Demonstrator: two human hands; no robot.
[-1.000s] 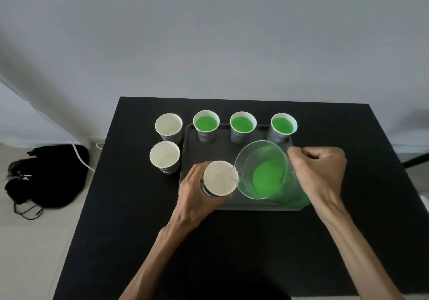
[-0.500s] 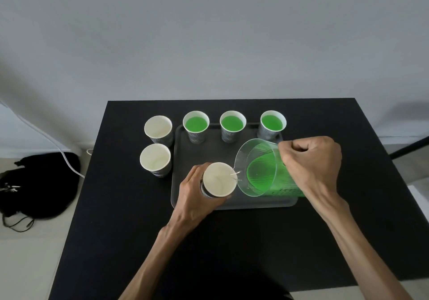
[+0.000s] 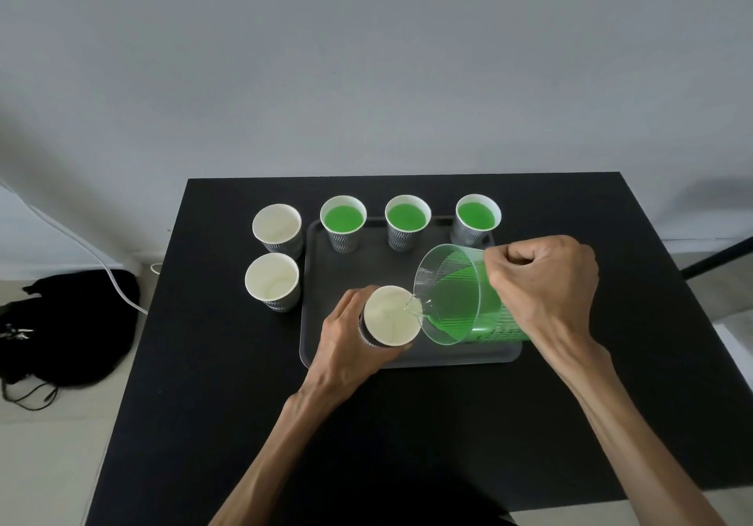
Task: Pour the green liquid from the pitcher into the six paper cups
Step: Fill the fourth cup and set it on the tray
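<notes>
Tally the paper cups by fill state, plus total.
Filled with green: 3, at the tray's far edge
Empty on the table: 2, left of the tray
Empty in the left hand: 1, pitcher spout at its rim
Total: 6

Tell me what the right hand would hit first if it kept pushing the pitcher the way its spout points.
Likely the held cup: the pitcher in the right hand already has its spout at that rim.
</notes>
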